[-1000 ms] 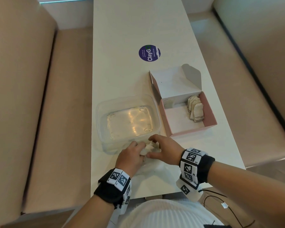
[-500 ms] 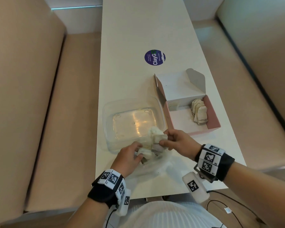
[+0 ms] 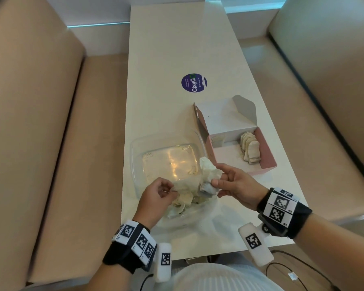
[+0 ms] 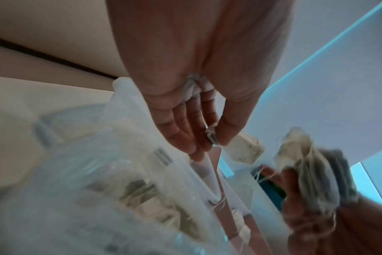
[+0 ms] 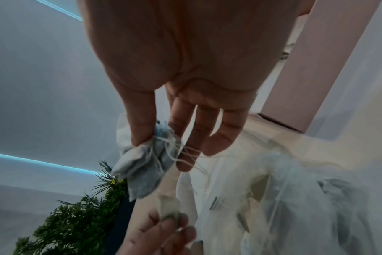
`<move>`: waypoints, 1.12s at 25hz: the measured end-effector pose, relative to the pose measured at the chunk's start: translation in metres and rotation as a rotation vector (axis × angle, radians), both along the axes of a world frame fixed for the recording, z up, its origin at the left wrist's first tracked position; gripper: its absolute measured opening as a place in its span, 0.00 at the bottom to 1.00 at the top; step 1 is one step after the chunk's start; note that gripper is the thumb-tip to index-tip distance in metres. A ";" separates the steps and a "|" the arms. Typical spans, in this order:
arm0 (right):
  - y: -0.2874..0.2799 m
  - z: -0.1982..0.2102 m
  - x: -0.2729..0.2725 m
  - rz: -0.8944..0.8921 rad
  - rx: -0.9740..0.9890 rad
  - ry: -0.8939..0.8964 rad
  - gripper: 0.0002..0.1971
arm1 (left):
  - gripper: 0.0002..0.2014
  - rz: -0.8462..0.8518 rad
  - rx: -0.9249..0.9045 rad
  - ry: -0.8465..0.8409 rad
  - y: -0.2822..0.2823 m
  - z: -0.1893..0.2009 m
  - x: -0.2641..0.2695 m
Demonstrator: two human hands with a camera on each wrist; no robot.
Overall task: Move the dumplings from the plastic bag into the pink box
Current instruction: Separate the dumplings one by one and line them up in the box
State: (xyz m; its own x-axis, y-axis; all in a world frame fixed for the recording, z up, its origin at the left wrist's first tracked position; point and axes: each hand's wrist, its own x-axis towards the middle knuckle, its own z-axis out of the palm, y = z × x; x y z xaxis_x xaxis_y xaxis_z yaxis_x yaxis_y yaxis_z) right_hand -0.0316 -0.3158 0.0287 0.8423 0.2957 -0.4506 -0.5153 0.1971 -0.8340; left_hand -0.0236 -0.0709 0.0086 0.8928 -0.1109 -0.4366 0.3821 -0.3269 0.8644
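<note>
A row of dumplings (image 3: 250, 147) already stands against the right wall of the pink box (image 3: 267, 152), but more lie in the plastic bag (image 3: 189, 208) at the near edge of the worktop (image 3: 166, 59), so the task looks only partly done. The right hand (image 3: 237, 183) pinches a small bunch of dumplings (image 3: 208, 177) between thumb and fingers (image 5: 142, 127), lifted above the bag and short of the box. The left hand (image 3: 156, 196) has its fingers (image 4: 185, 131) curled, pinching what looks like the bag's edge, though blur leaves that unsure.
</note>
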 end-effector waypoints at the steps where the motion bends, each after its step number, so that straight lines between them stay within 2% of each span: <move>1: 0.002 -0.002 -0.002 0.014 -0.006 0.003 0.20 | 0.08 0.042 -0.039 -0.006 0.001 0.004 0.002; 4: 0.006 -0.004 -0.003 0.040 -0.004 0.014 0.17 | 0.13 0.099 -0.132 -0.031 0.001 0.015 0.008; 7: 0.010 0.000 0.000 0.018 0.042 0.025 0.31 | 0.15 0.076 -0.147 -0.070 0.003 0.021 0.012; 8: 0.011 0.002 0.001 0.006 0.059 0.023 0.32 | 0.14 0.064 -0.157 -0.068 0.003 0.022 0.012; 12: 0.012 0.009 0.002 0.025 0.076 -0.015 0.29 | 0.22 -0.018 -0.247 0.018 0.003 0.022 0.014; 15: 0.017 0.009 0.002 0.074 -0.014 -0.031 0.21 | 0.12 -0.063 -0.219 0.039 -0.002 0.023 0.014; 21: 0.028 0.005 0.008 0.022 -0.199 -0.082 0.04 | 0.09 0.034 -0.290 0.132 -0.019 0.026 0.018; 24: 0.030 0.005 0.012 0.013 -0.268 -0.109 0.05 | 0.09 0.041 -0.313 0.196 -0.022 0.023 0.021; 26: 0.030 0.007 0.014 0.018 -0.226 -0.116 0.07 | 0.10 0.070 -0.336 0.240 -0.023 0.024 0.023; 28: 0.029 0.007 0.017 0.034 -0.185 -0.128 0.12 | 0.12 0.042 -0.274 0.205 -0.023 0.021 0.027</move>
State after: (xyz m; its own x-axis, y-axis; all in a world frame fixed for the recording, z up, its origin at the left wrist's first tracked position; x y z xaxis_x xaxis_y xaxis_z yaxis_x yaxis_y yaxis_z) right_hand -0.0151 -0.2867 0.0360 0.8871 0.2474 -0.3897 -0.4065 0.0187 -0.9135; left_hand 0.0029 -0.0935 0.0299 0.7960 -0.2136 -0.5664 0.5650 -0.0737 0.8218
